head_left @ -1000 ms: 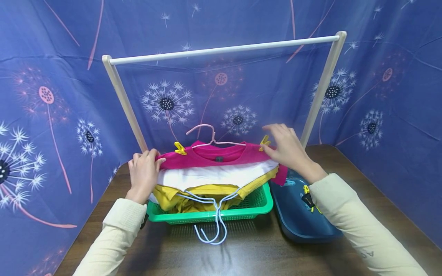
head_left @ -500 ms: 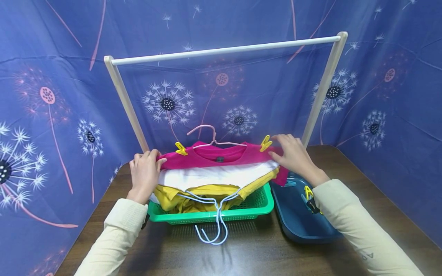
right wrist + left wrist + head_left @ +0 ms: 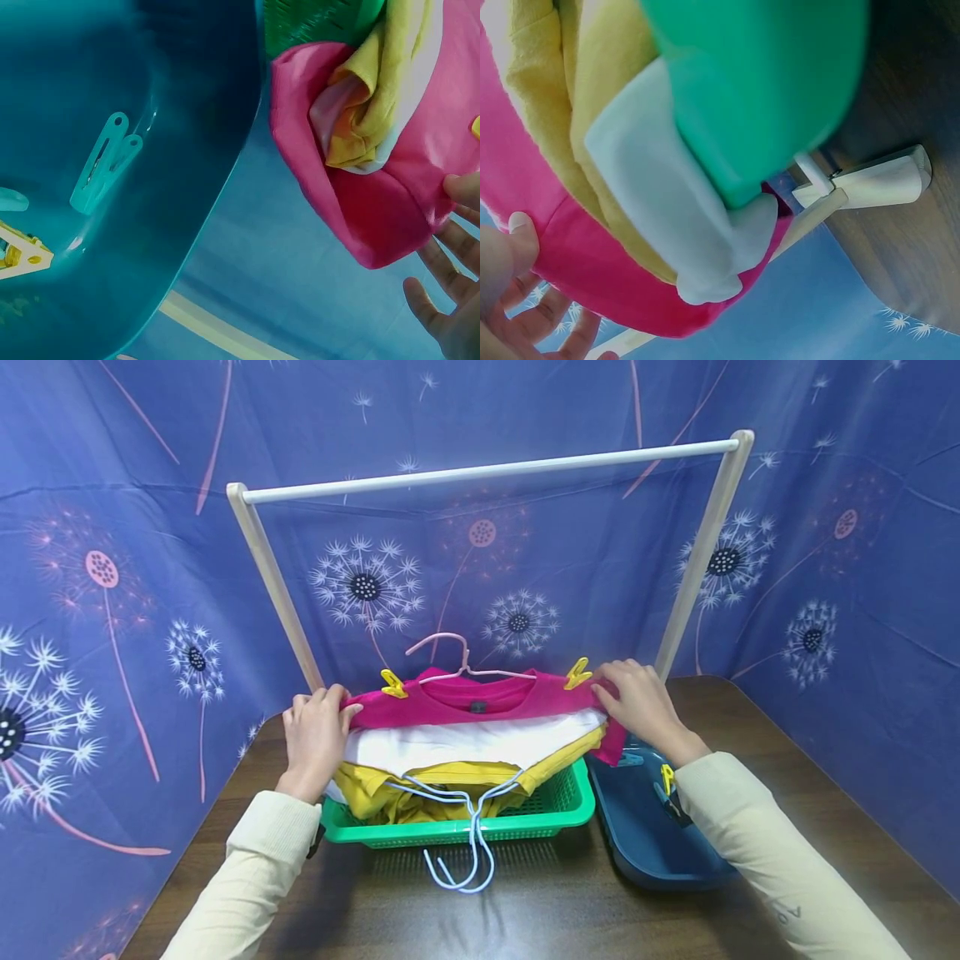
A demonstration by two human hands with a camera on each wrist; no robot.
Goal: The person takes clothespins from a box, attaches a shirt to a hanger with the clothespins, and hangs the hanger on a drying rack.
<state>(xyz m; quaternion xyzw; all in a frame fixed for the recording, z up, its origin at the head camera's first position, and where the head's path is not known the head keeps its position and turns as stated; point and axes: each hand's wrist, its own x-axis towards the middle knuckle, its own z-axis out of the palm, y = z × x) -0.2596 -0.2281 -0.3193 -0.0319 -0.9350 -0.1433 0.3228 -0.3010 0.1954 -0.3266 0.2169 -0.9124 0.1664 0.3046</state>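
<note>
A magenta T-shirt [image 3: 390, 712] lies on top of the pile, a pink hanger [image 3: 465, 662] in its neck. One yellow clothespin [image 3: 392, 683] clips its left shoulder, another yellow clothespin [image 3: 577, 673] its right. My left hand [image 3: 315, 735] pinches the left sleeve, thumb on the near side in the left wrist view. With thumb and fingers, my right hand [image 3: 641, 706] pinches the right sleeve just outside the clothespin. Beneath are a white shirt [image 3: 472, 745] and a yellow shirt [image 3: 450, 772], with light blue hangers [image 3: 475, 827] sticking out toward me.
A green basket [image 3: 450, 833] holds the pile. Right of it stands a dark blue tub [image 3: 637, 864] with a light blue clothespin [image 3: 101, 165] and a yellow clothespin [image 3: 22, 255] inside. Behind rises a wooden rack with a white bar [image 3: 487, 470].
My right hand has left the right yellow clothespin, moved outward and slightly down, and taken hold of the magenta T-shirt's right sleeve. The left hand keeps its grip.
</note>
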